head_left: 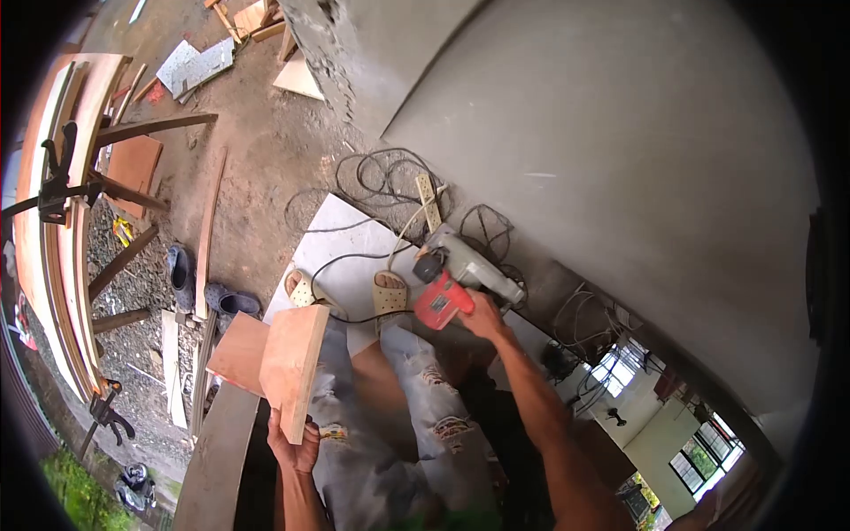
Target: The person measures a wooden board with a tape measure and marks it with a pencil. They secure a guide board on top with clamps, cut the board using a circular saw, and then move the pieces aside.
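Observation:
My left hand (294, 440) grips the lower end of a short, thick wooden board (290, 358), held upright over my left knee. Behind that board, a second reddish wood piece (237, 352) sticks out to the left. On the right, my right hand (482, 317) is closed on a red power tool (440, 303) with a black round part at its top. A grey metal power tool body (476, 267) lies right behind it, overlapping it in this view. My feet, in cream sandals (390, 292), rest on a pale board (341, 234).
Black cables (390, 164) and a power strip (429, 202) lie by the grey wall (620, 133). At left, long planks (53, 239) rest on a wooden stand with black clamps (57, 181). Dark clogs (181, 276) and wood scraps lie on the ground. A grey ledge (217, 460) runs beside me.

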`<state>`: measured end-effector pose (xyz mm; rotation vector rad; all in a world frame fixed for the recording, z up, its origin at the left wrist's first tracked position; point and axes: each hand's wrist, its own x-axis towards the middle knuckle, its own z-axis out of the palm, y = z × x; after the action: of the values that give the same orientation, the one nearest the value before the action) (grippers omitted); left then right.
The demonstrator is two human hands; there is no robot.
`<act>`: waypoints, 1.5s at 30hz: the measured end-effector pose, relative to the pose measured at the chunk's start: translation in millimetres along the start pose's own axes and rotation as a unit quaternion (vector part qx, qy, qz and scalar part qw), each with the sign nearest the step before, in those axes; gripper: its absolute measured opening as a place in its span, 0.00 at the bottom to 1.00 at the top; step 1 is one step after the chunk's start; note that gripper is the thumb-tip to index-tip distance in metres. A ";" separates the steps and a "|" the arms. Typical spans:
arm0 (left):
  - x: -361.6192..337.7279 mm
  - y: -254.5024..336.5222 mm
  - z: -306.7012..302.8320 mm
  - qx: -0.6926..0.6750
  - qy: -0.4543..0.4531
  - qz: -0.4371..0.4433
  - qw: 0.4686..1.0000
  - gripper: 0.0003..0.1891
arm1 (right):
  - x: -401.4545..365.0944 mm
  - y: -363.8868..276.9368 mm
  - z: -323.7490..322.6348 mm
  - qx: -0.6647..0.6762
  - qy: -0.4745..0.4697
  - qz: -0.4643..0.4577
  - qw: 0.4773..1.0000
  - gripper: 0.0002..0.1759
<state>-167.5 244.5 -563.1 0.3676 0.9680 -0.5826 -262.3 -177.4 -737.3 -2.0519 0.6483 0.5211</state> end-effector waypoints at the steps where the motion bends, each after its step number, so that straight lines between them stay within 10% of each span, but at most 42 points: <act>1: 6.4 4.1 -3.1 0.019 0.015 0.005 1.000 0.20 | 2.5 17.6 -2.9 -0.008 0.003 0.000 1.000 0.15; 15: 74.2 12.9 7.1 0.226 0.140 0.033 0.963 0.33 | 45.6 164.2 -4.5 -0.042 0.082 0.053 0.994 0.17; 45: 98.2 -0.7 -5.9 0.304 0.134 0.006 0.943 0.25 | 47.8 226.2 26.1 -0.122 0.077 0.026 0.989 0.21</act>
<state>-129.3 217.9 -649.8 1.0258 1.0293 -0.8334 -369.0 -271.5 -921.3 -2.3277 0.7626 0.4939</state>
